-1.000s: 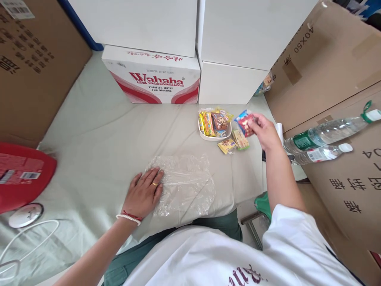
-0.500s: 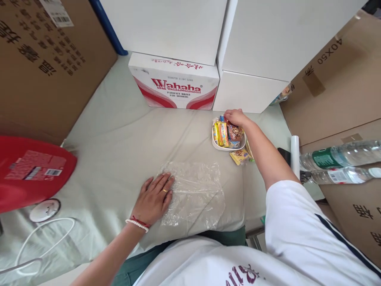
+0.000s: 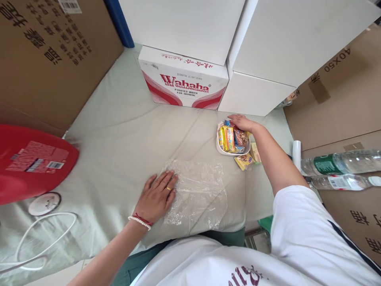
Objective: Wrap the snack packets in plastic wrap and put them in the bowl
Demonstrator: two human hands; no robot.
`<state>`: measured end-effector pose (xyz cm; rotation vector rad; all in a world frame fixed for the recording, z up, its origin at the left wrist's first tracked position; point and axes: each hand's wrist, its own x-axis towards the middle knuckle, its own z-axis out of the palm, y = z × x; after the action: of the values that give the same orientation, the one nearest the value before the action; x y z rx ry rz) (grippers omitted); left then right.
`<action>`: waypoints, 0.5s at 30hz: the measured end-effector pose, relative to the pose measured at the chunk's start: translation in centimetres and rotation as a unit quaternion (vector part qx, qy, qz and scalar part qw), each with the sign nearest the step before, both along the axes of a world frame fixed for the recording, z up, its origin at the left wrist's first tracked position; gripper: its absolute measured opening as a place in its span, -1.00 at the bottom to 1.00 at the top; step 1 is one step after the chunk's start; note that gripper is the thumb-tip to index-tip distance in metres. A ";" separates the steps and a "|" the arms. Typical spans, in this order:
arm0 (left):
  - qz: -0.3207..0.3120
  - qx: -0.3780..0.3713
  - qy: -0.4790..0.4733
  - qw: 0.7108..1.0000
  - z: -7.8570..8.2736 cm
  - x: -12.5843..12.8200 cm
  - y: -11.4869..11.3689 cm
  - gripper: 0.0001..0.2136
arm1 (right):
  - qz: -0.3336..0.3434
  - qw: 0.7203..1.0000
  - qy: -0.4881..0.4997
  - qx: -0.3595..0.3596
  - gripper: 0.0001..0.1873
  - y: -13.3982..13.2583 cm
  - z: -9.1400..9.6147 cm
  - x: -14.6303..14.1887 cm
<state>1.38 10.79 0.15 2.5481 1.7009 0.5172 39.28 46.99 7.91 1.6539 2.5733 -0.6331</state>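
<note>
My left hand [image 3: 156, 197] lies flat, fingers spread, over the left edge of a clear plastic bag [image 3: 198, 194] spread on the cloth. At the far right, my right hand [image 3: 241, 122] rests at the back rim of a white container [image 3: 225, 152], its fingers stretched out over the snacks; the fingertips are partly hard to make out. Inside the container, several yellow snack packets [image 3: 226, 138] stand beside a reddish-brown cookie packet [image 3: 239, 136], which the right hand touches or nearly touches. Just in front, outside the container, a yellow cookie packet [image 3: 244, 161] lies beside a pale green packet [image 3: 255, 152].
Behind stands a Wahaha water carton [image 3: 184, 85] against white boxes [image 3: 256, 93]. Large brown cartons [image 3: 342, 99] flank both sides. A red container [image 3: 35, 163], a round white disc [image 3: 44, 203] and a white cable [image 3: 44, 216] are on the left. Water bottles [image 3: 348, 161] lie at right.
My right hand has flattened and shifted slightly over the container's back edge. The view has swung a little; the left hand stays on the bag's edge.
</note>
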 end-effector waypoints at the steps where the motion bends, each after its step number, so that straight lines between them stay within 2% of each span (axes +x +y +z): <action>1: -0.001 0.002 0.002 1.000 0.0 0.0 0.0 -0.56 | -0.009 0.999 0.027 -0.018 -0.38 -0.3 0.7 0.3; 3: -0.003 0.006 0.008 1.000 0.0 0.0 0.0 -0.57 | -0.056 0.994 0.089 -0.034 -0.33 -1.0 2.3 1.1; 5: -0.005 0.012 0.014 1.000 0.0 0.0 0.0 -0.57 | -0.088 0.988 0.130 -0.014 -0.31 -2.1 3.4 1.8; 7: -0.004 0.014 0.016 1.000 0.0 0.0 0.0 -0.57 | -0.078 0.990 0.120 -0.014 -0.29 -3.8 3.9 1.8; 10: -0.004 0.011 0.015 1.000 0.0 0.0 0.1 -0.56 | -0.058 0.997 0.044 -0.003 -0.20 -7.4 3.4 0.4; 12: -0.005 0.010 0.016 1.000 0.0 0.0 0.1 -0.56 | -0.093 0.994 -0.011 0.053 -0.13 -10.2 2.7 -1.0; 15: -0.004 0.012 0.017 1.000 -0.1 0.0 0.1 -0.56 | -0.156 0.976 -0.057 0.138 -0.16 -13.6 1.9 -3.0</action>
<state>1.36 10.89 0.08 2.5940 1.7039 0.4987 36.25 33.42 9.76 2.1363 2.4295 -0.1814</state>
